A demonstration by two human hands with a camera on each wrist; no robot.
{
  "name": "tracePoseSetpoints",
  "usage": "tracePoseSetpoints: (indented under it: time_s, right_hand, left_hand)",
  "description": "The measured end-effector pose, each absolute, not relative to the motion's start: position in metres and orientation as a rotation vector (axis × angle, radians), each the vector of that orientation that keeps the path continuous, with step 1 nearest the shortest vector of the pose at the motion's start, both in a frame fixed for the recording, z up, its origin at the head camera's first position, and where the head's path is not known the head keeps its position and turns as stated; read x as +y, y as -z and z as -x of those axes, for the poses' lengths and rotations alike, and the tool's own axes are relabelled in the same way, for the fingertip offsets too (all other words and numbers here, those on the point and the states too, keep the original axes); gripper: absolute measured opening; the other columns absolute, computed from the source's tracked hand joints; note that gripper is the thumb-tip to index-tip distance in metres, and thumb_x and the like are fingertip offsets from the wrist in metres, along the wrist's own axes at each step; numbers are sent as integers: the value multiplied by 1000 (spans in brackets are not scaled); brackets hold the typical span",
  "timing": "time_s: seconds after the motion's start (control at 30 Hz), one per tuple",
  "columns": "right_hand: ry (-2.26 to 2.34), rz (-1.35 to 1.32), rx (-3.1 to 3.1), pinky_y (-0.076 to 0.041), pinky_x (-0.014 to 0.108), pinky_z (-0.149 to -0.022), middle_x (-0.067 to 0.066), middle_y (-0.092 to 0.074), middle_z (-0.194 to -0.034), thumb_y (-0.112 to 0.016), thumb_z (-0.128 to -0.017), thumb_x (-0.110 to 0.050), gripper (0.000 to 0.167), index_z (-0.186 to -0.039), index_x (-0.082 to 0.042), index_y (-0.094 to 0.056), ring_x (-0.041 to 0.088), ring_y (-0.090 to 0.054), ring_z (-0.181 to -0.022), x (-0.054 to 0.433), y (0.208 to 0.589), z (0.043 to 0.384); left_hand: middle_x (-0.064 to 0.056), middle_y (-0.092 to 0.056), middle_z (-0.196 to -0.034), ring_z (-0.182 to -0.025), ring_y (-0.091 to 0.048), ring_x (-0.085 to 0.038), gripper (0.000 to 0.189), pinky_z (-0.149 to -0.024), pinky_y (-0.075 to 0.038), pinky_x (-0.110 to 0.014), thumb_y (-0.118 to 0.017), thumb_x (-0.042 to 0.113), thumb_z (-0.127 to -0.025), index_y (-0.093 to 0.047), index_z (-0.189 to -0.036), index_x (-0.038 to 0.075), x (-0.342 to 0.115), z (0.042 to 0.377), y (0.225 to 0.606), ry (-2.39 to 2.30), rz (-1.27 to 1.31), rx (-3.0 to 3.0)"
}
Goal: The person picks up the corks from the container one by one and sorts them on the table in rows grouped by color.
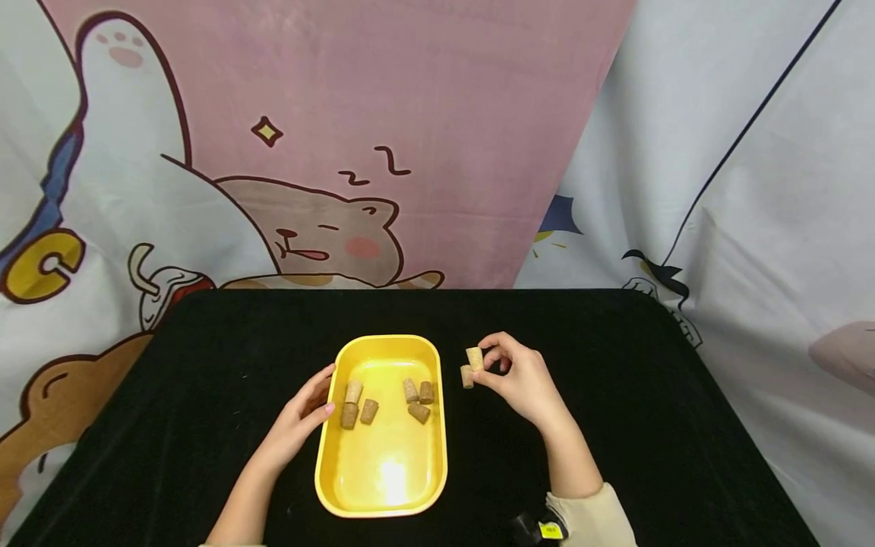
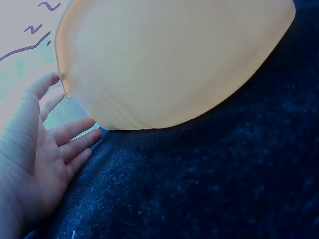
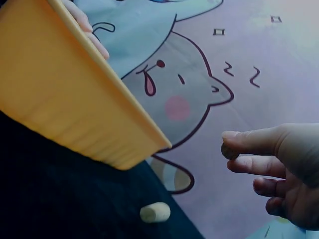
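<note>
My right hand (image 1: 522,380) pinches a tapered cork stopper (image 1: 475,358) between thumb and index finger, to the right of the yellow tray (image 1: 383,515). In the right wrist view that cork (image 3: 229,151) is mostly covered by the fingertips. A second cork stopper (image 1: 467,377) lies on the black cloth beside the tray, apart from the hand in the right wrist view. My left hand (image 1: 301,418) touches the tray's left side with fingers fairly straight. Inside the tray are three corks (image 1: 369,411) on the left and three darker or mixed-tone corks (image 1: 418,412) on the right.
Black cloth (image 1: 547,319) covers the table. A printed curtain (image 1: 444,91) hangs behind its far edge. Near the right sleeve (image 1: 591,516) is a black wrist device (image 1: 528,528) with a yellow label.
</note>
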State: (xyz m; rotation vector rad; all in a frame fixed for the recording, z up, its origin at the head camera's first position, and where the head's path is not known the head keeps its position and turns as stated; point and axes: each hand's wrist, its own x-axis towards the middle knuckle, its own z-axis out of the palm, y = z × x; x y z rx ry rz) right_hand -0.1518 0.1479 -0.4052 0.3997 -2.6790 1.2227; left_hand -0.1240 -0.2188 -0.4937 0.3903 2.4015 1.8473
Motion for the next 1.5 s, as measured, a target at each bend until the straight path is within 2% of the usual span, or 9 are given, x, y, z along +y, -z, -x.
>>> tracePoseSetpoints:
  time_s: [0.2,0.5,1.0,1.27,1.5]
  right_hand:
    - [-1280,-287,-2725,-39,35,-64,-5,-63,-79,-82,-75,-13,36,-105,-12,-61,25,-50,-73,157,418,155]
    - [-1314,-214,-2744,-39,32,-60,-4,-63,-77,-83,-74,-12,37,-105,-10,-61,17,-48,-67,165,444,163]
    - [-1367,-88,-2797,-40,30,-56,-2,-63,-76,-83,-73,-12,38,-104,-8,-60,17,-49,-63,170,478,171]
    - [-1364,-59,-2800,-40,31,-57,-3,-62,-75,-83,-73,-13,38,-103,-9,-61,17,-49,-64,172,488,175]
    - [-1285,-95,-2813,-38,32,-59,-3,-59,-73,-83,-72,-14,37,-102,-8,-62,16,-48,-64,171,489,177]
  left_hand:
    - [-18,-42,-144,-127,-44,-34,56,-93,-38,-20,-54,17,-98,-31,-150,17,-219,123,494,-1842,-395,2403]
    - [-18,-42,-144,-127,-44,-35,56,-92,-39,-19,-54,16,-98,-32,-150,17,-218,124,493,-1851,-400,2392]
    - [-19,-42,-143,-127,-44,-35,55,-93,-39,-19,-53,14,-99,-32,-149,15,-219,123,493,-1855,-410,2393]
    - [-19,-42,-144,-126,-45,-35,55,-94,-40,-24,-54,16,-98,-32,-149,16,-219,123,493,-1841,-394,2404]
    - [-19,-43,-143,-126,-45,-35,55,-92,-39,-19,-53,15,-98,-32,-149,15,-220,124,494,-1841,-406,2403]
